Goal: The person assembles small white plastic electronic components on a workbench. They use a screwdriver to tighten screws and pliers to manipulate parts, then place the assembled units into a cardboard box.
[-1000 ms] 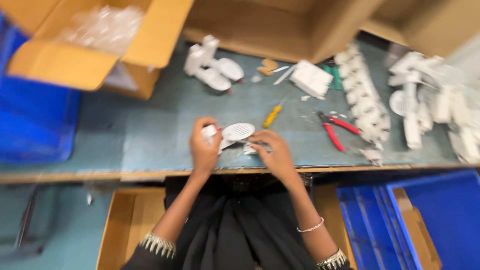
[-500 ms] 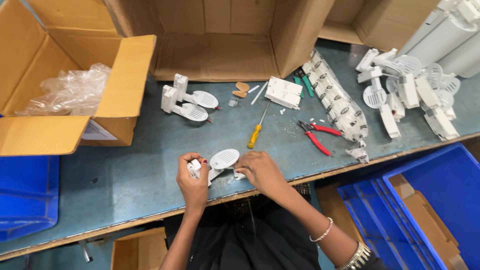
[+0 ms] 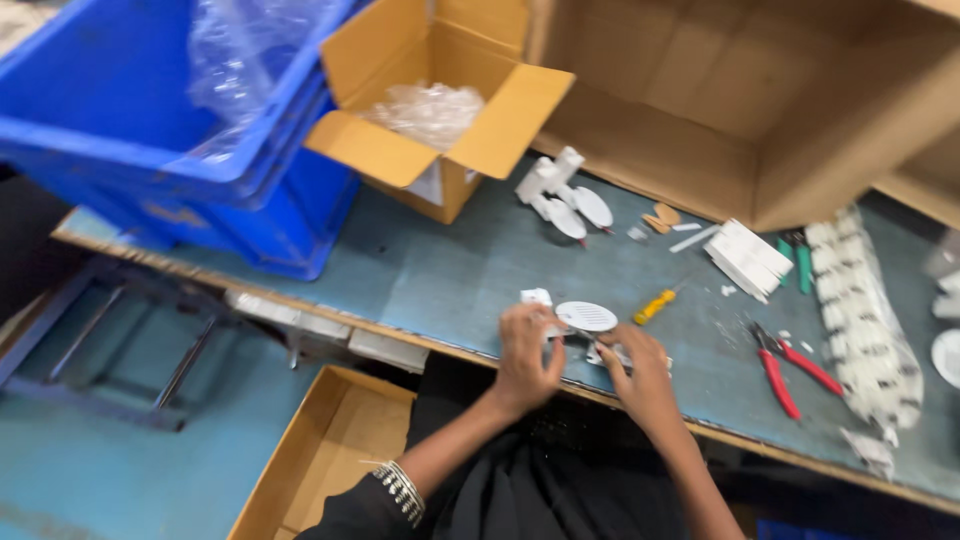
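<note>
An open small tan carton [image 3: 440, 130] holding clear plastic bags [image 3: 432, 108] stands at the bench's [image 3: 450, 270] far left. A large open brown carton [image 3: 740, 110] lies sideways along the far edge.

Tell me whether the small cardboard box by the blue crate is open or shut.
Open. The small box has its flaps folded outward, and crumpled clear plastic shows inside, beside the blue crate.
</note>
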